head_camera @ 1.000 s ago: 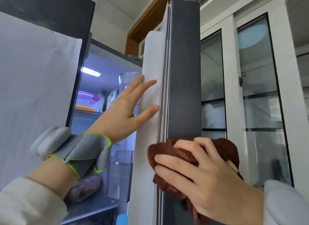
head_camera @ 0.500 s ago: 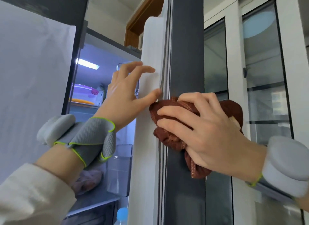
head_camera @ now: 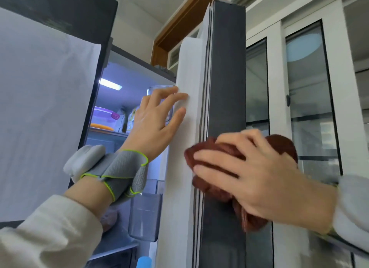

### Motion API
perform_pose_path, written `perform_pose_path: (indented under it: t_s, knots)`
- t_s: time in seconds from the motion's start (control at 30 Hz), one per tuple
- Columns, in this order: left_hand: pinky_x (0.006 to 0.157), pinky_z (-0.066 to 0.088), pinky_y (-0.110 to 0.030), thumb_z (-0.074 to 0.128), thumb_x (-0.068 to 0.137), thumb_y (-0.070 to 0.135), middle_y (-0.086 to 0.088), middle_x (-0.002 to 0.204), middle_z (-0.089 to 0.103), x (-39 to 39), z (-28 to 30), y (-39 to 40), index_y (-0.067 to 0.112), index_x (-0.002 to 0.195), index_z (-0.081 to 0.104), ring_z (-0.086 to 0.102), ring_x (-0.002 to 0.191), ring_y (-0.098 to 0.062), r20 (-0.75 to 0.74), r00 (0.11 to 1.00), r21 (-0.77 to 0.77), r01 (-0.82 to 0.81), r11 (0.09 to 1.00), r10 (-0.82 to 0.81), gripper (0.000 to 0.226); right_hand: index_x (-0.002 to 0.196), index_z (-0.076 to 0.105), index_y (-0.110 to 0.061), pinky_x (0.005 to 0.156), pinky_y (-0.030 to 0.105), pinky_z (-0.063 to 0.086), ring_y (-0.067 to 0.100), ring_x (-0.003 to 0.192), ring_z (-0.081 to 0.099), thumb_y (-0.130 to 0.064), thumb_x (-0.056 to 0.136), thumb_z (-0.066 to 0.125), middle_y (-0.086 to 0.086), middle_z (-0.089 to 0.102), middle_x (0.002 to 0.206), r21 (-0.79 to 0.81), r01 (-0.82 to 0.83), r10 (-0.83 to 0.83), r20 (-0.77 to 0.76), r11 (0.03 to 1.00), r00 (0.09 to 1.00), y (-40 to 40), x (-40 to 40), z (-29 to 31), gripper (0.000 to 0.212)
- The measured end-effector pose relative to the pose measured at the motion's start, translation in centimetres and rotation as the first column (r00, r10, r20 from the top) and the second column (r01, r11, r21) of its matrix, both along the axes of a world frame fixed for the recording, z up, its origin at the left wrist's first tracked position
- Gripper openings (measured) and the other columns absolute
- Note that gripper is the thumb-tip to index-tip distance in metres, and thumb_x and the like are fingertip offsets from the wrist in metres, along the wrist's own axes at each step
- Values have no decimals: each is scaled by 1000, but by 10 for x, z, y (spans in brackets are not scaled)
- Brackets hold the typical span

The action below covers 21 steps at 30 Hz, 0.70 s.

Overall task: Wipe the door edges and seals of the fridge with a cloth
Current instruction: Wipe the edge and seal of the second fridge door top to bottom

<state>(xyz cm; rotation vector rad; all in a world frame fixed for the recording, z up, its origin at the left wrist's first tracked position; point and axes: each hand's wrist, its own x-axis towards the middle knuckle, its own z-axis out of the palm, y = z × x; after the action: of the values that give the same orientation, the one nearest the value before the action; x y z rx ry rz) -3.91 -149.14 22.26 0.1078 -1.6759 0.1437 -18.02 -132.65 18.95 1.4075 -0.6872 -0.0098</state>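
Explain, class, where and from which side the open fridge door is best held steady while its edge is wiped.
Hold the fridge door by its white inner liner, coming from the fridge-interior side as the left hand does. That broad, flat face takes spread fingers, and leaves the seal and dark edge free for the cloth.

There are two hands: a left hand [head_camera: 153, 124] and a right hand [head_camera: 259, 180]. There is one brown cloth [head_camera: 283, 146], one open fridge door [head_camera: 225, 88], and two gray wrist bands [head_camera: 111, 172].
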Motion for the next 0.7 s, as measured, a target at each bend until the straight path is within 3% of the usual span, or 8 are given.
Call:
perform_pose_path:
  t_s: [0.13, 0.23, 0.33, 0.43, 0.53, 0.7]
  knots:
    - [95, 30, -36, 35, 85, 15, 0, 137, 43, 2, 0, -9, 23, 130, 52, 31, 111, -14, 2, 1000, -83, -2, 997, 2, 49, 114, 62, -11, 74, 45, 39, 38, 97, 51, -10, 77, 36, 6, 61, 121, -132, 75, -70, 39, 988, 997, 3, 16, 72, 45]
    - [94, 31, -38, 34, 80, 4, -4, 138, 44, 0, -1, -10, 21, 132, 50, 31, 110, -16, -12, 1000, -117, 5, 993, -7, 57, 110, 61, -12, 72, 45, 38, 38, 93, 50, -13, 78, 38, 8, 61, 114, -170, 208, -206, 27, 963, 978, -4, 29, 96, 40]
    - [91, 31, -37, 34, 80, 2, -4, 138, 44, -3, -1, -12, 20, 132, 50, 32, 107, -17, -23, 1000, -147, -17, 989, 14, 58, 84, 57, -11, 67, 40, 32, 34, 84, 48, -18, 75, 36, 5, 61, 89, -166, 295, -310, -74, 941, 948, -9, 42, 92, 24]
    - [90, 31, -35, 33, 82, 8, -2, 138, 45, -6, 0, -13, 21, 131, 53, 32, 112, -17, -35, 998, -185, -57, 981, 51, 54, 69, 34, -19, 65, 39, 23, 29, 75, 44, -21, 70, 34, 3, 44, 66, -23, 325, -326, -86, 945, 941, -13, 53, 60, 2]
    - [91, 37, -39, 32, 84, 14, -1, 137, 46, -11, 0, -14, 23, 131, 53, 32, 114, -18, -51, 997, -211, -66, 975, 56, 52, 66, 36, -17, 64, 40, 19, 26, 70, 28, -18, 71, 36, 0, 37, 64, 83, 372, -364, -97, 924, 926, -15, 51, 24, 6]
    - [89, 39, -42, 28, 82, 17, -6, 135, 48, -13, 2, -16, 21, 130, 54, 35, 113, -22, -76, 996, -243, -67, 968, 50, 54, 72, 54, -20, 64, 36, 26, 23, 71, 40, -10, 79, 37, -3, 50, 71, 193, 329, -316, -96, 924, 944, -15, 37, -23, 21]
